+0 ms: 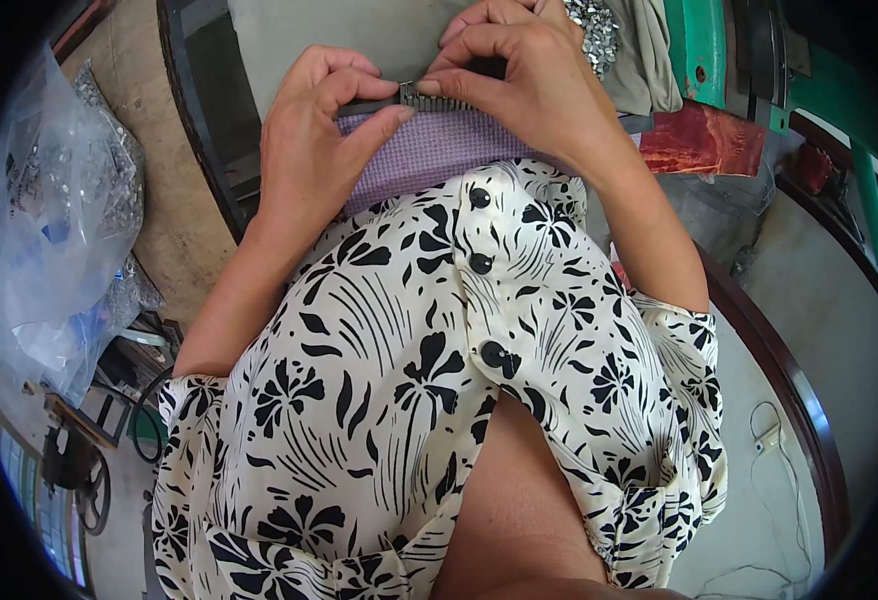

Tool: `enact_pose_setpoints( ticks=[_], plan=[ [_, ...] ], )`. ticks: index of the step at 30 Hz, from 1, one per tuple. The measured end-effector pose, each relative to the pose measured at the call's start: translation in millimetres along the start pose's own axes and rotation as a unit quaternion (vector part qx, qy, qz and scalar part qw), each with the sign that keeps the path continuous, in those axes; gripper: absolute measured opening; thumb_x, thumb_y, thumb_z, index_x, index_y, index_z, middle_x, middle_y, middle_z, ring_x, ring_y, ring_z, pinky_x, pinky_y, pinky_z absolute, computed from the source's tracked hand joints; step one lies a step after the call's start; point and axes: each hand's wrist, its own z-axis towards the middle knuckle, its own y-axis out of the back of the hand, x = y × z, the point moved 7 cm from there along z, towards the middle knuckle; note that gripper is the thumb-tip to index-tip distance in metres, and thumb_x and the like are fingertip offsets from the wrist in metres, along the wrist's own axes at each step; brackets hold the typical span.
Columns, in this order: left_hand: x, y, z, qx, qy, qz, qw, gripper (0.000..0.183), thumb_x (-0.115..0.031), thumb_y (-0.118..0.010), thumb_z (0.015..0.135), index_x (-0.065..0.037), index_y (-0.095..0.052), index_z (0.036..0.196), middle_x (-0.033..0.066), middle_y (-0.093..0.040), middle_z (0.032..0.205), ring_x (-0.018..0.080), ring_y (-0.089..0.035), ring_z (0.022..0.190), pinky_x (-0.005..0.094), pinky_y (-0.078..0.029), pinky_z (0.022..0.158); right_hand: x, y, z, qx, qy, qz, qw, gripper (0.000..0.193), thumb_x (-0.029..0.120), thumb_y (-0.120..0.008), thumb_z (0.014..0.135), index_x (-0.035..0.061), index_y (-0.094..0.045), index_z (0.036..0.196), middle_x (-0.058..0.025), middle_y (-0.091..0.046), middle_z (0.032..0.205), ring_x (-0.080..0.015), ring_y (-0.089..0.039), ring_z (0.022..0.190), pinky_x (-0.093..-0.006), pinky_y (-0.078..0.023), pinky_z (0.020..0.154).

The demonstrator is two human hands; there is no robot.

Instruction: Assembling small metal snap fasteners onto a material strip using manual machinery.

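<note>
A small dark comb-like strip (429, 98) is pinched between both grips: the left hand (314, 140) clamped on its left end, the right hand (524, 85) on its toothed part, just above a lilac cloth (439, 150). A clear plastic bag (49, 220) lies well apart at the left.

Cream blouse (389, 400), black floral print, black buttons (480, 263), short sleeves.

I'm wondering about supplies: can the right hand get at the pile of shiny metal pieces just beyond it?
Probably yes. The pile of metal pieces lies just past the right hand with nothing between them, but that hand is pinching a small dark comb-like piece with the left hand.
</note>
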Motion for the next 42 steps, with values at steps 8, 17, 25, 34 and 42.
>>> enact_pose_setpoints(
  ticks=[8,17,25,34,42],
  plan=[
    [-3.6,0.7,-1.3,-0.015,-0.029,-0.004,0.999,0.023,-0.010,-0.082,0.076,-0.004,-0.073,0.095,0.0081,-0.063,0.100,0.0235,-0.065,0.090,0.0308,-0.052,0.077,-4.3,4.8,-3.9,-0.010,0.020,0.016,1.000,0.013,0.014,-0.080,0.076,0.0042,-0.074,0.081,-0.0078,-0.064,0.095,-0.0278,-0.052,0.099,-0.0390,-0.037,0.091],
    [-21.1,-3.7,-9.6,-0.005,-0.159,0.087,0.983,0.029,-0.009,-0.079,0.077,-0.011,-0.075,0.105,0.0036,-0.062,0.099,0.0190,-0.062,0.082,0.0312,-0.052,0.070,-15.0,-5.5,-9.6,-0.125,0.179,-0.042,0.975,0.014,0.016,-0.079,0.078,0.0049,-0.072,0.080,-0.0065,-0.064,0.096,-0.0284,-0.052,0.100,-0.0403,-0.036,0.089],
    [-23.8,-3.6,-10.5,0.002,-0.157,0.123,0.980,0.035,-0.004,-0.080,0.074,-0.012,-0.075,0.108,0.0054,-0.062,0.100,0.0196,-0.062,0.083,0.0295,-0.052,0.069,-10.0,-9.1,-8.1,-0.061,0.038,-0.009,0.997,0.013,0.016,-0.078,0.079,0.0060,-0.071,0.082,-0.0044,-0.064,0.096,-0.0272,-0.051,0.101,-0.0411,-0.034,0.091],
    [-4.7,5.5,-8.4,-0.035,-0.036,0.010,0.999,0.033,-0.003,-0.083,0.073,-0.003,-0.070,0.103,0.0078,-0.061,0.105,0.0180,-0.061,0.090,0.0283,-0.052,0.076,-3.5,6.9,-28.3,-0.223,0.344,-0.005,0.912,0.012,0.015,-0.079,0.078,0.0063,-0.074,0.083,-0.0043,-0.063,0.094,-0.0258,-0.051,0.099,-0.0379,-0.036,0.089],
    [-2.8,-0.9,-4.2,-0.006,-0.047,0.027,0.998,0.031,-0.002,-0.084,0.073,-0.002,-0.072,0.101,0.0062,-0.059,0.105,0.0171,-0.060,0.093,0.0272,-0.051,0.079,-14.5,5.4,-25.8,-0.197,0.327,-0.016,0.924,0.013,0.014,-0.079,0.078,0.0043,-0.074,0.085,-0.0056,-0.064,0.099,-0.0262,-0.051,0.099,-0.0388,-0.038,0.089]
  ],
)
